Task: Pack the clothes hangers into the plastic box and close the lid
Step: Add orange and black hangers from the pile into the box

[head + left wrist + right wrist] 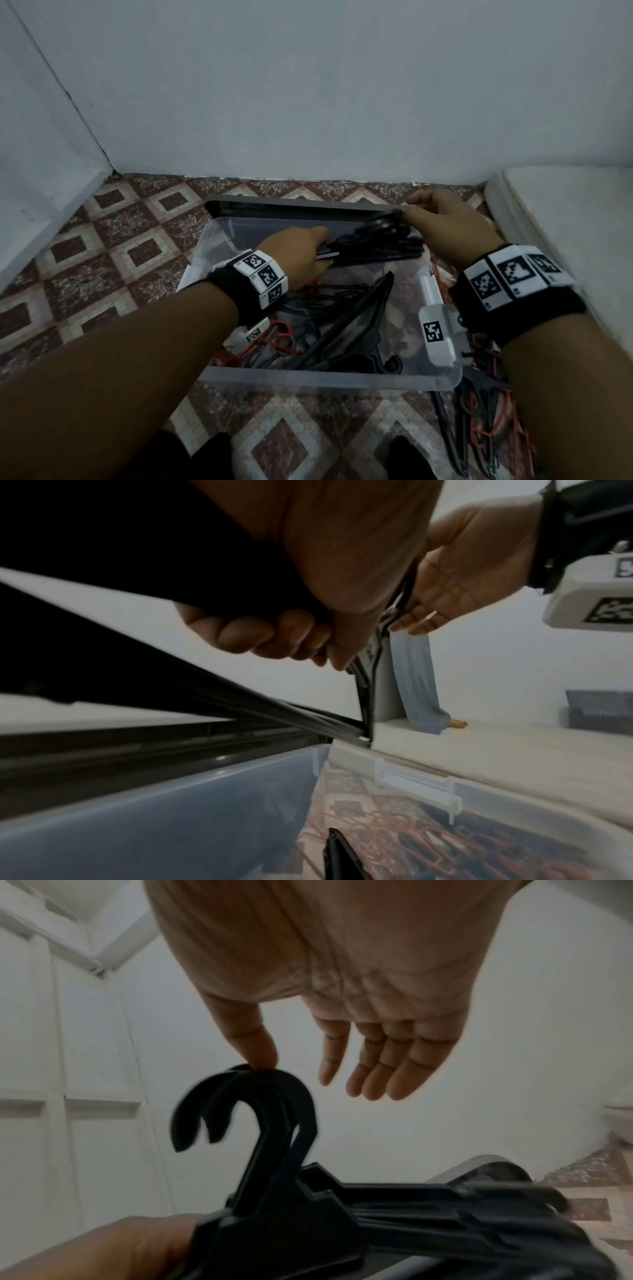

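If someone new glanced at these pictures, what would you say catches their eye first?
First, the bundle of black plastic hangers held over the far end of the clear plastic box: the left hand grips it, while the right hand, fingers straight, touches the hooks with its thumb. Next, more black and red hangers lying on the patterned tile floor to the box's right.

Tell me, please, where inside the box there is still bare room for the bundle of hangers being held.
The far part of the box, between its back wall and the loose hangers, looks bare under the bundle the left hand grips. The near half is crowded. More hangers lie outside, right of the box.
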The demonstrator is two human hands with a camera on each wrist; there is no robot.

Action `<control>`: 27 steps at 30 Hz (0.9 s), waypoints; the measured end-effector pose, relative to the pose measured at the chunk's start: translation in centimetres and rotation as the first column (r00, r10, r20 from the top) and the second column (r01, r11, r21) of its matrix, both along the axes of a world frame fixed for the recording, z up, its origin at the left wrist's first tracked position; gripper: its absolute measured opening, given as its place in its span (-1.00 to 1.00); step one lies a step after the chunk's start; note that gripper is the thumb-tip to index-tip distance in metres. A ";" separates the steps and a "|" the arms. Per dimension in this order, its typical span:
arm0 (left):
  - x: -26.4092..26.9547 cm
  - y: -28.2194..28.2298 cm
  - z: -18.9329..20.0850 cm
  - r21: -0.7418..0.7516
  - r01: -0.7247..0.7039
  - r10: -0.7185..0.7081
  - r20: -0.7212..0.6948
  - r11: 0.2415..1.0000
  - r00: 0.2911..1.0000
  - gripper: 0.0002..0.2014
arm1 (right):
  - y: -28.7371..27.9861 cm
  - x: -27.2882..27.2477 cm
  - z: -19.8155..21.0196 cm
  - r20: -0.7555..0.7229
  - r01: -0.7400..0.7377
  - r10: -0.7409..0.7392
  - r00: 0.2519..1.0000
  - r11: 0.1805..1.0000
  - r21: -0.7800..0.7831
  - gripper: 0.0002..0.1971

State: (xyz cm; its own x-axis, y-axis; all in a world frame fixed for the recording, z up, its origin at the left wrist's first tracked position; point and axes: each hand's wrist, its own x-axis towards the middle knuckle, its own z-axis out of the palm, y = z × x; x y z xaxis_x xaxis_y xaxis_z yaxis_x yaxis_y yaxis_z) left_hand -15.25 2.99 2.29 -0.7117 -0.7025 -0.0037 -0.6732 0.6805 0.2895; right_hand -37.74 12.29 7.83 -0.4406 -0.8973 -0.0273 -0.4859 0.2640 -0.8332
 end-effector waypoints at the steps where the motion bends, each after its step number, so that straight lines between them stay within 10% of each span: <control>1: 0.2 -0.2 0.0 0.002 0.016 -0.016 -0.002 1.000 1.000 -0.78 | 0.0 -0.1 0.0 0.030 -0.019 0.020 0.999 0.999 -0.033 -0.56; 4: 0.7 -0.7 0.5 0.029 0.025 -0.023 -0.064 0.999 0.998 -0.80 | 0.4 -0.4 -0.3 0.124 -0.227 0.235 0.964 0.971 -0.072 -0.46; 7: 1.0 -0.9 1.3 0.067 0.058 -0.049 -0.129 0.996 0.990 -0.83 | 0.9 0.1 -0.8 -0.164 -0.374 0.402 0.901 0.911 0.176 -0.21; 11: 1.3 -0.5 2.2 0.110 0.146 -0.127 -0.163 0.983 0.978 -0.83 | 0.3 1.8 -2.2 -0.585 -0.243 0.350 0.732 0.936 0.255 -0.67; 23: 5.8 -3.7 2.2 -0.200 -0.159 0.160 -0.014 0.967 0.987 -0.94 | -0.5 0.8 -4.1 -0.428 -0.159 0.302 0.852 0.928 0.338 -0.79; 27: 5.8 -3.7 3.1 -0.323 -0.119 0.156 0.090 0.939 0.984 -0.94 | -0.2 2.1 -2.7 -0.626 -0.064 0.433 0.648 0.851 0.522 -0.79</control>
